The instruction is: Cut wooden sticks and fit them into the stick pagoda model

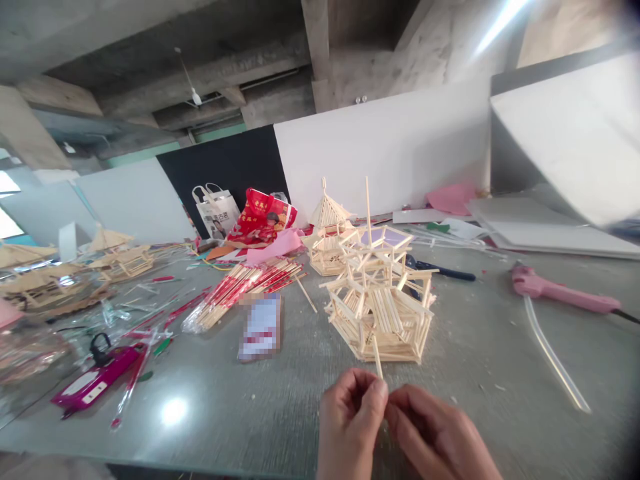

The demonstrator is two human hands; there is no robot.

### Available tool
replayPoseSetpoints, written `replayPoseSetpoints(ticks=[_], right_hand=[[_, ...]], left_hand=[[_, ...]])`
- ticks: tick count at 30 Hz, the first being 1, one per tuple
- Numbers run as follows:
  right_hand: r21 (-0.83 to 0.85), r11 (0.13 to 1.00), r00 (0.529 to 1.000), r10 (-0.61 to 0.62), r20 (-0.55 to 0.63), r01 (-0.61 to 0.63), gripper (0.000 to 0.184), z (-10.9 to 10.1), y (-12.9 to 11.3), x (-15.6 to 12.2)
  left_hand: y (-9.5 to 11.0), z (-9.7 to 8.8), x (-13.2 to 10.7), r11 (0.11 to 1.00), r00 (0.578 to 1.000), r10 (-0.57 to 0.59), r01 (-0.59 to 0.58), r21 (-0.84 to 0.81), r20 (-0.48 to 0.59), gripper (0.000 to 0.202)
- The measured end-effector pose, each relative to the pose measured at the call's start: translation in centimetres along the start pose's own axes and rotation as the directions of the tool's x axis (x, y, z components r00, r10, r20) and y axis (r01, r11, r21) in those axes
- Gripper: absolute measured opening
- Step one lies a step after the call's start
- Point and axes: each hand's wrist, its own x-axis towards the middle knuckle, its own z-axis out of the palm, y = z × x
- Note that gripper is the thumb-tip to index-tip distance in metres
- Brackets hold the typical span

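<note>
Low in the head view, my left hand [353, 417] pinches a thin wooden stick [378, 360] between thumb and fingers. My right hand [433, 430] is closed against it, fingertips at the same stick; the grip hides the stick's middle part. Just beyond the fingers stands a pavilion-like model [387, 310] built of wooden sticks, many-sided, with one tall stick rising upright from it. The held stick's far end overlaps the model's front in view; I cannot tell whether they touch. Behind the model is a smaller stick pavilion [327, 230] with a pointed roof.
A pink glue gun [560, 290] with a clear glue stick [555, 353] lies right. Dark-handled pliers [445, 272] sit behind the model. Bundled sticks [240, 287], a blurred card [261, 327] and a magenta power strip [97, 380] lie left. Bags [263, 217] and white boards [545, 223] stand farther back.
</note>
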Motion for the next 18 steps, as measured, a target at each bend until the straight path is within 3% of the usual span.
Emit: replayPoseSetpoints(ticks=[6, 11, 18], right_hand=[[-0.013, 0.997, 0.997, -0.074, 0.006, 0.074, 0.038, -0.5, 0.6, 0.7], [-0.076, 0.997, 1.0, -0.019, -0.013, 0.018, 0.039, -1.2, 2.2, 0.0], [-0.112, 0.994, 0.999, -0.009, -0.043, 0.005, 0.037, -1.6, 1.7, -0.9]], left_hand=[[1.6, -0.2, 1.6, 0.997, 0.996, -0.044, 0.049, -0.067, 0.075, 0.024], [2.1, -0.4, 2.9, 0.995, 0.981, -0.042, 0.058, -0.084, 0.188, 0.023], [3.5, -0.1, 3.5, 0.98, 0.977, -0.061, 0.099, -0.175, 0.206, 0.02]])
